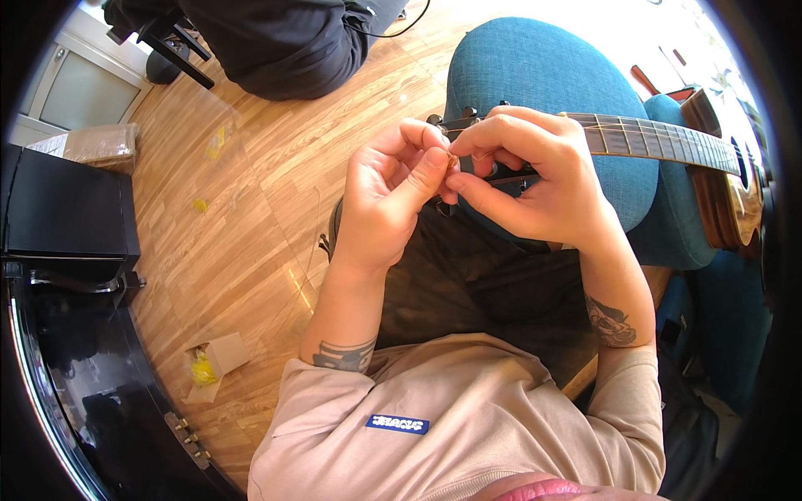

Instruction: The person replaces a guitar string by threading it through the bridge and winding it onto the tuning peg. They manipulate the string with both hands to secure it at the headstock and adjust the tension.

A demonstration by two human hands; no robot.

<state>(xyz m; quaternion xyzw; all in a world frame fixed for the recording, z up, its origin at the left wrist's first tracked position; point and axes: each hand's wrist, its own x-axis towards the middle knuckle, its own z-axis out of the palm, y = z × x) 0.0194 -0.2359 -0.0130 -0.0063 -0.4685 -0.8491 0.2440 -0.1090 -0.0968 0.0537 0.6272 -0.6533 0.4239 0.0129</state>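
My left hand [384,188] is closed, thumb and index finger pinching a small brass-coloured thing [452,160], probably a string's end, too small to make out surely. My right hand [539,175] meets it from the other side, fingers curled in a pinch at the same small thing. Both hands are over the dark headstock [469,123] of an acoustic guitar, whose tuning pegs show around my fingers and are partly hidden. The fretted neck [647,138] runs right to the wooden body [723,209], lying across a teal upholstered seat [535,67].
A glossy black piano [75,359] and black cabinet [67,200] line the left. A wrapped package [100,142] sits behind them. On the wooden floor are an open small box [225,351] with yellow contents and yellow scraps [200,204]. A person in dark trousers [284,46] is at the top.
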